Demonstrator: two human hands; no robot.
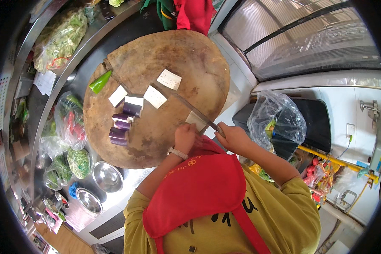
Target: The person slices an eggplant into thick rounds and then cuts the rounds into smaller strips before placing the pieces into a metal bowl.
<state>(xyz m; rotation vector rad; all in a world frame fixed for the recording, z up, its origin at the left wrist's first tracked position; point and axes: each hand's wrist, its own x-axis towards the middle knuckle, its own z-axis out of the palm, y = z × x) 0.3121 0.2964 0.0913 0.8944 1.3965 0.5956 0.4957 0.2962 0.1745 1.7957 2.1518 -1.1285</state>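
My right hand grips the handle of a kitchen knife, its blade lying across the right part of a round wooden chopping block. Under and beside the blade is a pale eggplant piece, with my left hand held against its near side; those fingers are partly hidden. Two white-faced eggplant pieces lie beyond the blade. Further left are another cut piece and several purple-skinned eggplant chunks. A green pepper piece rests near the block's left edge.
Left of the block stand bagged red and green peppers, bagged green vegetables and two steel bowls. A steel shelf edge curves past them. A bin lined with clear plastic stands at the right.
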